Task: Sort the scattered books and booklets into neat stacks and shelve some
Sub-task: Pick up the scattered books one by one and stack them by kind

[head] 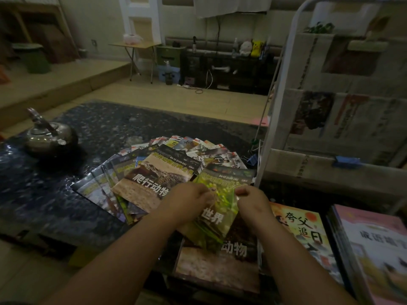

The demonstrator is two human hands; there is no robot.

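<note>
Both forearms are reached fwd over the tabletop (55,205), wrists level. Green booklet (220,187) is pinched at its side edges by left grip (189,198) and right grip (252,198), each curled round it, prob. so it can be squared onto the brown stack (215,267) just beneath. Fanned booklets (152,179) lie beyond, unsorted.

Hidden, cropped, blurred: counter (105,128) lot
green booklet (220,194): edges and part of title covered by left hand (189,201) and right hand (253,200); brown book (218,267) under it, top half hidden; fanned booklets (99,188) overlap, most covers hidden; pink book (378,256) cut by right edge, lettering blurred; newspapers (352,119) on rack (284,84), print unreadable.
</note>
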